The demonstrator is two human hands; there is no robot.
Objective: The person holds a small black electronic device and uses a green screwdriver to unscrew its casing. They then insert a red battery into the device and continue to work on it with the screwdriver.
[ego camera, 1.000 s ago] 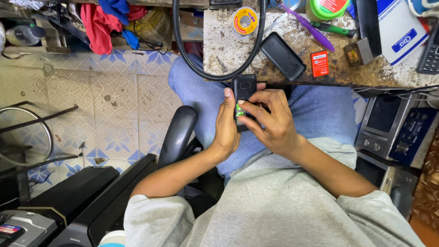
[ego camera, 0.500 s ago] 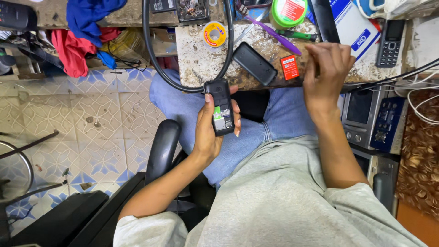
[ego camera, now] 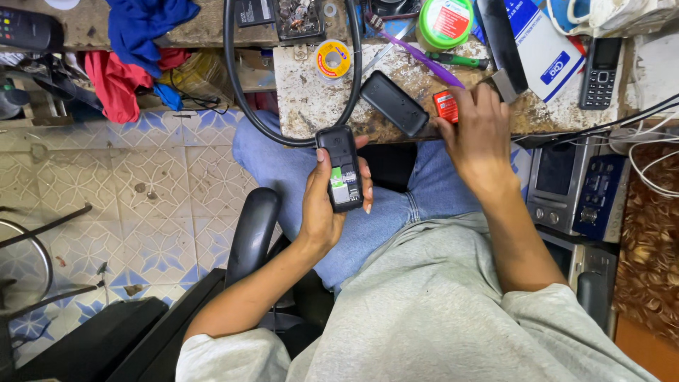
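A stained stone worktop (ego camera: pixel 318 106) is running across the top of the frame, and a thick black cable (ego camera: pixel 233 92) is looping down over its front edge. A blue cloth (ego camera: pixel 145 21) is lying at the upper left. A round green tub (ego camera: pixel 444 22) is sitting at the top middle. The left hand (ego camera: pixel 327 205), in the middle of the frame, is wrapping its fingers around a small black phone (ego camera: pixel 340 168) with its back open. A black back cover (ego camera: pixel 394 103) is lying on the worktop just above. The right hand (ego camera: pixel 477 134), at the upper right of the middle, is pinching a small red battery (ego camera: pixel 445 106) at the worktop edge.
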